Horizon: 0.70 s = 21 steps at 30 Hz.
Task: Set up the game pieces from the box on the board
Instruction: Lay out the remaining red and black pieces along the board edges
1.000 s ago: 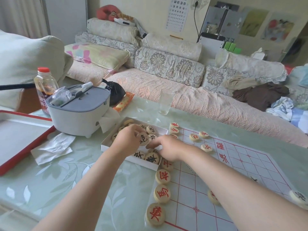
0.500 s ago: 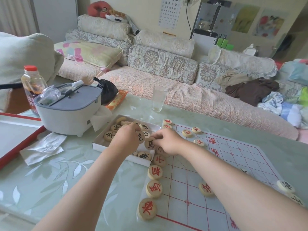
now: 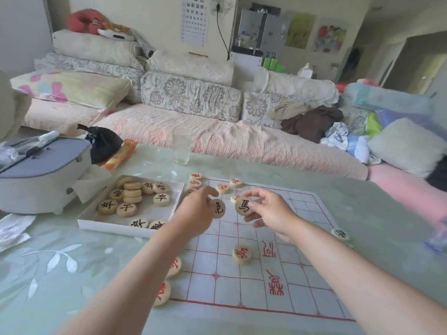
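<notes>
Left hand: our left hand [image 3: 197, 209] pinches a black-lettered xiangqi disc [image 3: 218, 208] between thumb and fingers, held just above the left part of the board; we judge it is on its way out of the box to a starting point.

Right hand: our right hand [image 3: 268, 212] is closed on a second disc [image 3: 243, 206], tilted up so its face shows; we take this tilt as a way of reading the piece before placing it.

Readable writing on the held pieces: the right disc shows 馬 in black; the left disc's black character is partly hidden and we cannot read it with confidence.

Box: the shallow white box [image 3: 116, 224] lies on the surface just left of the board, touching or nearly touching its edge, so pieces are a short reach away. Black-lettered discs [image 3: 131, 197] remain inside, some stacked; several read 卒.

Board: the white paper board [image 3: 256, 284] with red grid lines lies flat in front of us. Red river characters run down its middle, seen sideways.

Pieces already set: red-lettered discs [image 3: 242, 254] stand along the left and far edges and on inner points; one black disc [image 3: 340, 234] rests at the right edge.

Progress: we judge red is largely placed and black barely begun.

Other writing: an eye chart [image 3: 195, 19] of E shapes hangs on the far wall.
</notes>
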Each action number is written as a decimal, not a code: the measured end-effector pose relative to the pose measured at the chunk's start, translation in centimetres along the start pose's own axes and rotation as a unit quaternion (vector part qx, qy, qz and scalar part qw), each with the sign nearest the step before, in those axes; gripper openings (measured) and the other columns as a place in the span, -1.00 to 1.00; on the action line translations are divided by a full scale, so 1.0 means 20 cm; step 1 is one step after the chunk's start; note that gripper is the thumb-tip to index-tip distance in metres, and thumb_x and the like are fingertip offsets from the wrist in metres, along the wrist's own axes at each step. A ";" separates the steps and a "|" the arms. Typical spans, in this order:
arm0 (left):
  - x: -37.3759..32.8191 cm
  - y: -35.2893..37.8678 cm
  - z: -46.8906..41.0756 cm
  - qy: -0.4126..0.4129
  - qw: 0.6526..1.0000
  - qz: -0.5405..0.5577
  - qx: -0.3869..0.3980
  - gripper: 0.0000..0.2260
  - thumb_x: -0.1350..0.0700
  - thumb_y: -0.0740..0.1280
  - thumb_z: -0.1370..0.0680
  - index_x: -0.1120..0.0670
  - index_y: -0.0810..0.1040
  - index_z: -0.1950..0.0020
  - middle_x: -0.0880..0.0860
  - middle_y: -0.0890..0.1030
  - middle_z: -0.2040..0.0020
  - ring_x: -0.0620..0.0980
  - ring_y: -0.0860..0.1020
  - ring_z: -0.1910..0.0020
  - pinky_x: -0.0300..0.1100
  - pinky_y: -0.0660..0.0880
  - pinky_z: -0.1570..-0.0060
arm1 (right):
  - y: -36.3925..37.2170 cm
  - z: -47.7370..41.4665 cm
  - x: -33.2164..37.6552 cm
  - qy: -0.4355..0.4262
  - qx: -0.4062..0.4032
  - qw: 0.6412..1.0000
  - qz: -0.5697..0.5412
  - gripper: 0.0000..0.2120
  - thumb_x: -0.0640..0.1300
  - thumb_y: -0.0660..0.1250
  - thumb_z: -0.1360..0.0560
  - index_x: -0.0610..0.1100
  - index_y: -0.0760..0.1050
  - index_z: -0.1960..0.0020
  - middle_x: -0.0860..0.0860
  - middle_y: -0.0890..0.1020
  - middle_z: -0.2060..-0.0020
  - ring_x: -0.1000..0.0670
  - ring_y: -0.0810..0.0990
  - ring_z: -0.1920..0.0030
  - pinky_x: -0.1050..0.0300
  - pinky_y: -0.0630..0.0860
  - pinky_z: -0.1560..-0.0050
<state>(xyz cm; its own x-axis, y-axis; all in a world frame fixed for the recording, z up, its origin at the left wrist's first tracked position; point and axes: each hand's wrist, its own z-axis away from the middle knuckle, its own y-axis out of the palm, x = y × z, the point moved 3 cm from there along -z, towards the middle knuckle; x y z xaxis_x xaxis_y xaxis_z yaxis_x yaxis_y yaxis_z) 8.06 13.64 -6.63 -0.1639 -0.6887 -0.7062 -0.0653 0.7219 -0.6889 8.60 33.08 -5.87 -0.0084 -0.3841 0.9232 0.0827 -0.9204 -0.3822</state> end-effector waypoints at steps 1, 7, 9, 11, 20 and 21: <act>-0.05 0.04 0.01 0.007 1.000 0.013 0.014 -0.75 0.15 0.17 -0.60 -0.04 0.46 -0.25 -0.04 0.56 -0.03 -0.08 0.51 0.25 -0.28 0.39 0.44 | -0.07 0.02 -0.03 0.003 -0.021 1.000 0.017 -0.73 -0.31 0.19 -0.63 0.03 0.55 -0.06 -0.20 0.65 0.01 -0.06 0.68 0.24 0.11 0.51 0.31; -0.30 0.33 0.04 0.055 0.993 -0.009 0.102 -0.77 0.16 0.15 -0.60 -0.09 0.46 -0.19 -0.04 0.58 -0.07 -0.10 0.52 0.31 -0.26 0.38 0.44 | -0.43 0.17 -0.24 0.069 0.007 0.976 0.207 -0.75 -0.29 0.16 -0.63 -0.01 0.53 -0.12 -0.11 0.62 0.01 0.00 0.61 0.27 0.29 0.40 0.40; -0.35 0.42 0.04 0.062 0.990 -0.028 0.125 -0.78 0.15 0.15 -0.60 -0.10 0.47 -0.15 -0.03 0.59 -0.09 -0.11 0.54 0.25 -0.24 0.41 0.40 | -0.49 0.21 -0.30 0.098 0.053 0.958 0.266 -0.66 -0.34 0.12 -0.60 0.03 0.54 -0.07 -0.03 0.58 0.03 0.04 0.59 0.27 0.32 0.42 0.40; -0.39 0.50 0.05 0.067 0.985 -0.052 0.147 -0.79 0.15 0.15 -0.60 -0.11 0.48 -0.12 -0.03 0.60 -0.08 -0.07 0.57 0.19 -0.19 0.50 0.33 | -0.54 0.23 -0.37 0.108 0.068 0.935 0.332 -0.60 -0.31 0.12 -0.58 0.19 0.51 0.07 0.03 0.56 0.00 0.07 0.59 0.18 0.28 0.45 0.30; -0.43 0.69 -0.01 0.080 0.978 -0.136 0.133 -0.76 0.10 0.11 -0.62 -0.12 0.49 -0.19 -0.03 0.56 -0.10 -0.06 0.55 0.13 -0.18 0.53 0.24 | -0.63 0.29 -0.45 0.088 0.071 0.907 0.406 -0.46 0.07 0.49 -0.40 0.12 0.44 -0.35 0.09 0.43 -0.20 0.05 0.47 -0.17 0.17 0.44 -0.10; -0.43 0.70 -0.01 0.080 0.978 -0.138 0.133 -0.75 0.09 0.11 -0.63 -0.11 0.50 -0.20 -0.02 0.56 -0.11 -0.05 0.56 0.09 -0.17 0.54 0.20 | -0.63 0.28 -0.46 0.079 0.073 0.903 0.417 -0.44 0.07 0.51 -0.40 0.10 0.45 -0.35 0.06 0.43 -0.22 0.03 0.47 -0.20 0.12 0.45 -0.18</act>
<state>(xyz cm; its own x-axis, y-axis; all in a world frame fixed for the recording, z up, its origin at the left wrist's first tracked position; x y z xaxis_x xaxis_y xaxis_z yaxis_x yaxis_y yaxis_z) 8.31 29.71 -10.05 -0.3294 -0.8201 -0.4679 0.1254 0.4532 -0.8825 13.22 48.54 -9.37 -0.0244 -0.9551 0.2954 0.2561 -0.2916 -0.9216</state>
